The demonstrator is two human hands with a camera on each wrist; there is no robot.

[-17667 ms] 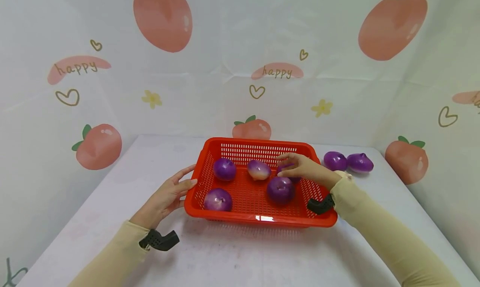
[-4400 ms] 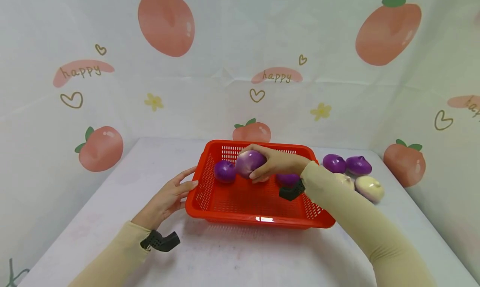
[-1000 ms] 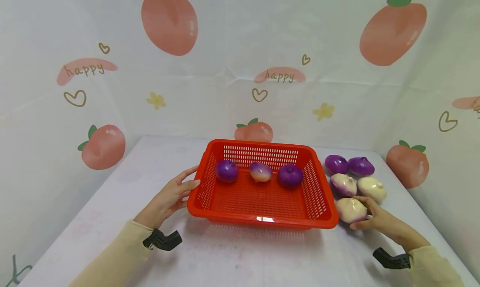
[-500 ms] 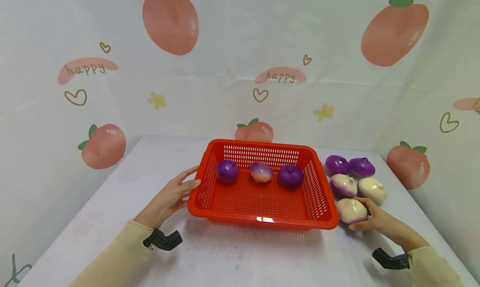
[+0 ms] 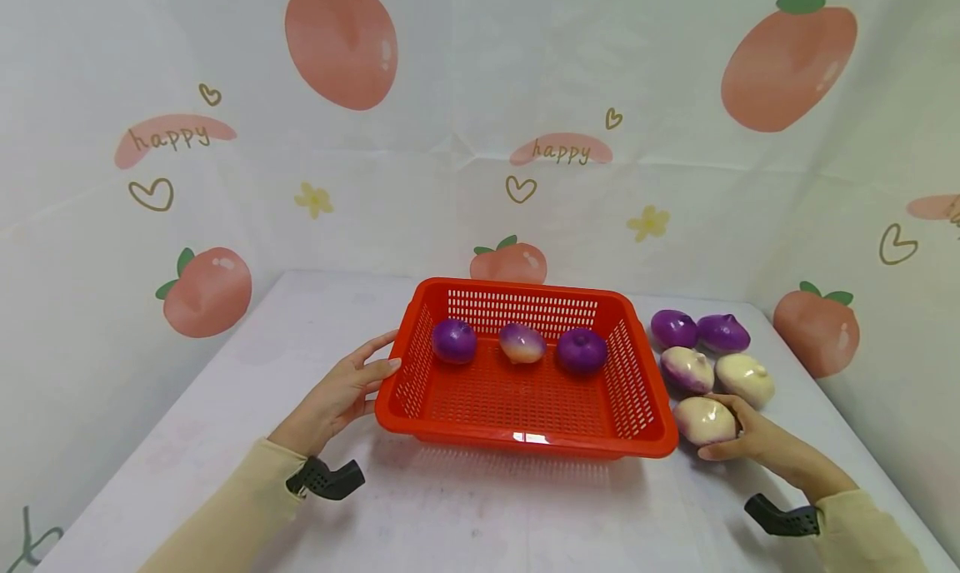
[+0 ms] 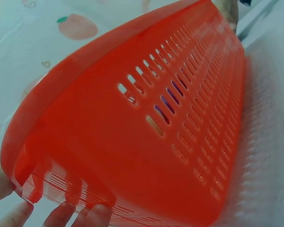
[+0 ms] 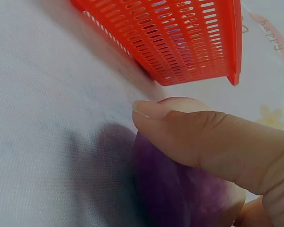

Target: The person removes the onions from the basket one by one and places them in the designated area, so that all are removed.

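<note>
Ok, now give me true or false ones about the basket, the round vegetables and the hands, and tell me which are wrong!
1. Three round vegetables are inside the red basket. True.
2. The right hand is inside the red basket. False: it holds a vegetable outside, beside the basket.
3. The left hand touches the red basket. True.
4. Only two vegetables are outside. False: there are five, counting the held one.
5. The sleeves are beige. True.

The left wrist view crops the left hand point(image 6: 59, 215). Part of the purple-and-cream vegetable point(image 7: 168, 194) beneath the right hand point(image 7: 217, 146) is hidden.
</note>
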